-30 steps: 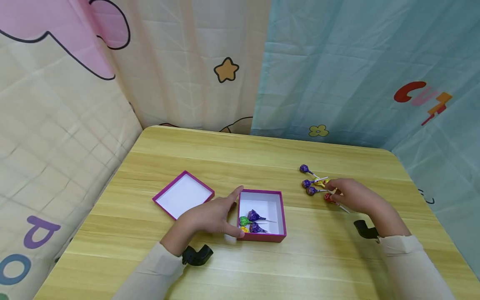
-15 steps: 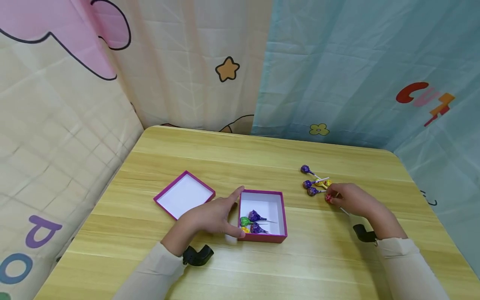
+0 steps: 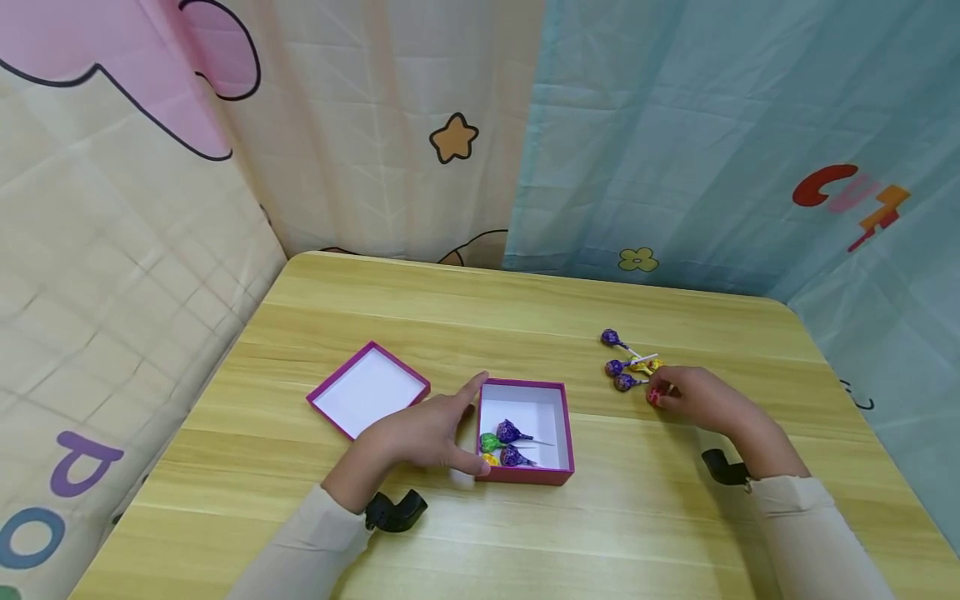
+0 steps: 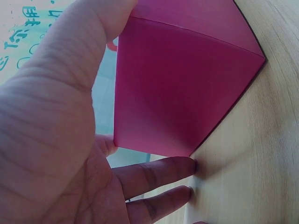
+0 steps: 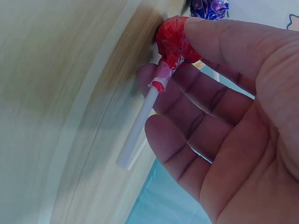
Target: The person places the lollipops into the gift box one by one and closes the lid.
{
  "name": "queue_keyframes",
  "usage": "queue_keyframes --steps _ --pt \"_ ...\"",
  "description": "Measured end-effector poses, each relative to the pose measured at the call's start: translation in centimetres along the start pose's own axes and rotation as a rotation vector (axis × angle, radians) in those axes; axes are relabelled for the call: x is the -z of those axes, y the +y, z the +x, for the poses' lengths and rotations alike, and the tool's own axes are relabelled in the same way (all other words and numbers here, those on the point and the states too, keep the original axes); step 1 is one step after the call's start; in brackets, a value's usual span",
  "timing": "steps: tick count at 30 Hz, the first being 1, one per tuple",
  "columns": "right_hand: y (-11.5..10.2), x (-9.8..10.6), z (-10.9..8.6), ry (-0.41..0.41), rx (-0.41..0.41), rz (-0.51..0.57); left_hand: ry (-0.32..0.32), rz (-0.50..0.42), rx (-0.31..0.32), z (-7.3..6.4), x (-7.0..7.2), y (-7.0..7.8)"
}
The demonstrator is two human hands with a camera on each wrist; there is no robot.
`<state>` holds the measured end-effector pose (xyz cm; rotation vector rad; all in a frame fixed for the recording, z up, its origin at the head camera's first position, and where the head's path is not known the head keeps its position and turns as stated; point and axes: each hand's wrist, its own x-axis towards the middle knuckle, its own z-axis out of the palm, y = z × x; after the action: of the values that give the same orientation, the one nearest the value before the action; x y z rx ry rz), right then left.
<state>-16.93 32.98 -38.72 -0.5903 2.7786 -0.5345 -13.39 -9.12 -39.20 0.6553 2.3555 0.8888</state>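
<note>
In the head view my left hand point(image 3: 429, 429) spans the left side of a magenta box point(image 3: 525, 476), thumb at the near corner and index finger at the far one. Close up, the box's outer wall point(image 4: 177, 88) lies beside the straight fingers. Inside it are purple lollipops point(image 3: 510, 431), a green lollipop point(image 3: 489, 442) and a partly covered yellow one point(image 3: 489, 459). My right hand point(image 3: 701, 398) pinches a red lollipop point(image 5: 174, 41) by its wrapped head, thumb against fingers; its white stick points away from the thumb.
Purple lollipops point(image 3: 623, 382) and yellow lollipops point(image 3: 655, 365) lie loosely grouped just left of my right hand. The box's lid point(image 3: 367, 392) lies inside-up on the wooden table point(image 3: 480, 325), left of the box. Printed curtains point(image 3: 360, 125) hang behind the table.
My right hand has come down onto the red lollipop, taken hold of its head and shifted slightly left with it. My left hand and the box stay in place.
</note>
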Motion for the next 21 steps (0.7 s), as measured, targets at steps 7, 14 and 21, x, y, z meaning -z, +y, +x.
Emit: queue_keyframes --steps 7,14,21 --pt "-0.4 0.2 -0.1 -0.008 -0.007 0.016 -0.001 0.0 0.004 -0.1 0.1 0.1" --pt "-1.3 0.6 -0.2 0.006 0.027 0.043 -0.003 -0.009 0.0 0.0 0.0 0.1" --pt "-2.8 1.3 0.3 0.003 0.066 0.013 -0.003 0.001 -0.004 0.0 0.0 0.1"
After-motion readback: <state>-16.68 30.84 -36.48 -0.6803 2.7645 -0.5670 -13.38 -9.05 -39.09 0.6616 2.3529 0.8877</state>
